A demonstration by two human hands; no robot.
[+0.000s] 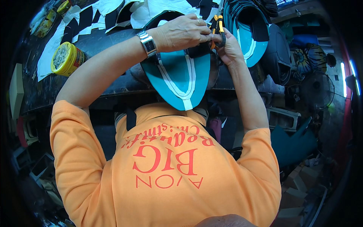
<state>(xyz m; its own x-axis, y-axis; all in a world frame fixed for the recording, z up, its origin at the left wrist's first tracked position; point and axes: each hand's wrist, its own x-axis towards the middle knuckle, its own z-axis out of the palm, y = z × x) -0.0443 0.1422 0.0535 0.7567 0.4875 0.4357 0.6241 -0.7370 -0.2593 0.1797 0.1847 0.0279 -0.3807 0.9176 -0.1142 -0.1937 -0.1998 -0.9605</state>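
A teal shoe upper (pixel 176 85) with a U-shaped strip of white tape hangs over the table's near edge, its rounded end toward me. My left hand (pixel 181 32), a metal watch on its wrist, lies across its dark far part, the fingers bent and pinched together at its right edge. Close beside those fingertips, my right hand (pixel 229 48) is closed round a hand tool with yellow-and-black handles (pixel 217 28). The tool's working end is hidden, so whether it is scissors or pliers does not show.
Several similar teal uppers (pixel 247 38) are nested at the right, beside a dark rounded piece (pixel 277 55). A yellow tub (pixel 67 59) stands on the dark table (pixel 109 45) at left. White and black scraps (pixel 102 15) lie at the back. A fan (pixel 317 90) is at far right.
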